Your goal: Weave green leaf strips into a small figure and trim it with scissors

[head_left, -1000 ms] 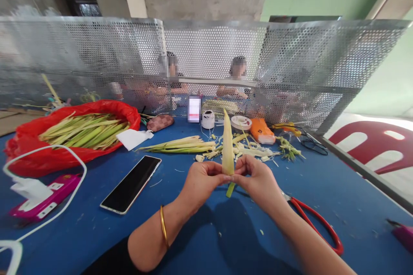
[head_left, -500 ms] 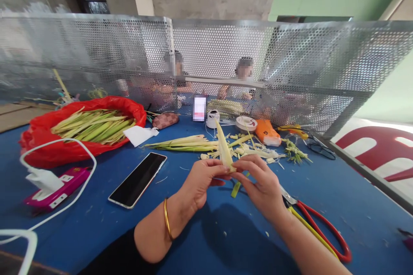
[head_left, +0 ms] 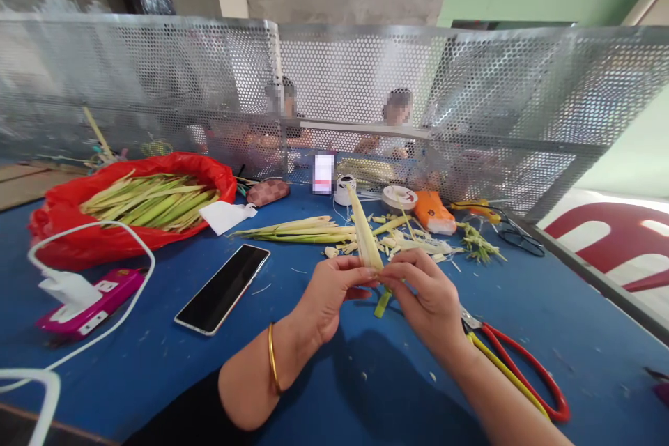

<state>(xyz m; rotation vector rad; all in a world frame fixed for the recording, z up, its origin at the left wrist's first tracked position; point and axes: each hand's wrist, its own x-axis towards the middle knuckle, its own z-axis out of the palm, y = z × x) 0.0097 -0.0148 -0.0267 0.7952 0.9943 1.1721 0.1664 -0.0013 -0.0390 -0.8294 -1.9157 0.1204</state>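
Two bare hands [head_left: 327,296], one held leaf [head_left: 364,233], two phones [head_left: 224,289], one red bag [head_left: 57,230], one power strip [head_left: 99,306], one pair of scissors [head_left: 490,332], one checked pouch [head_left: 268,191] and one orange packet [head_left: 433,210] are counted; the bagged leaves [head_left: 157,202] cannot be numbered.

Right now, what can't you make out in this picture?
All in the head view:
Scissors: blade tips hidden behind the right hand.
Pale leaf: its pinched part covered by the left hand and right hand.
Upright lit screen: its content is blurred.
Purple object: cut off by the right edge.
People beyond: details obscured by the perforated panel.
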